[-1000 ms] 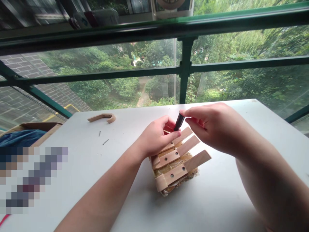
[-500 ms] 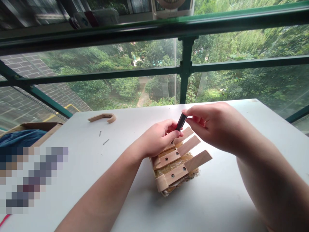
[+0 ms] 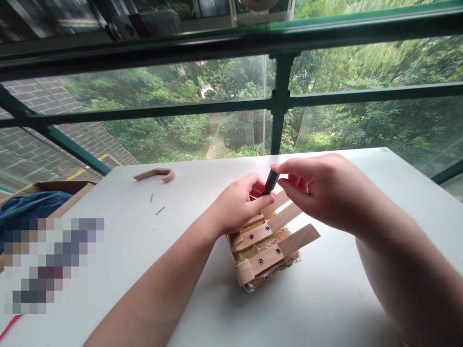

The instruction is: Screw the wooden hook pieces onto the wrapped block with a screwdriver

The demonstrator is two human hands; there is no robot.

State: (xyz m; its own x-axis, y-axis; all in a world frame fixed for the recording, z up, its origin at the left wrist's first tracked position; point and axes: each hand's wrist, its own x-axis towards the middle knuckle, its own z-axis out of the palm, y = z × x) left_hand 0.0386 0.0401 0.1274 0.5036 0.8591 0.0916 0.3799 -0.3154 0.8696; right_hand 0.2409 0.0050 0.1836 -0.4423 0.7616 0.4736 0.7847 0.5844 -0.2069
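Between the fingertips of my right hand (image 3: 311, 188) is the top of a slim black screwdriver (image 3: 271, 182), held tilted. My left hand (image 3: 240, 200) pinches its lower end between thumb and fingers, just over a tape-wrapped block (image 3: 262, 245). The screwdriver's tip is hidden behind my left hand. Several bent wooden hooks lie side by side across the block. Cross-head screws show in the near hook (image 3: 269, 258) and the middle hook (image 3: 258, 234). The far hook (image 3: 277, 202) is partly covered by my left hand.
On the white table (image 3: 202, 308), a loose wooden hook (image 3: 155, 174) lies at the far left, with loose screws (image 3: 160, 210) nearer me. A cardboard box (image 3: 77, 195) holding blue cloth stands beyond the left edge. A green railing (image 3: 278, 111) rises behind the table.
My hands and the screwdriver stay almost where they were, with only a slight shift of the fingers. The whole view has moved a little.
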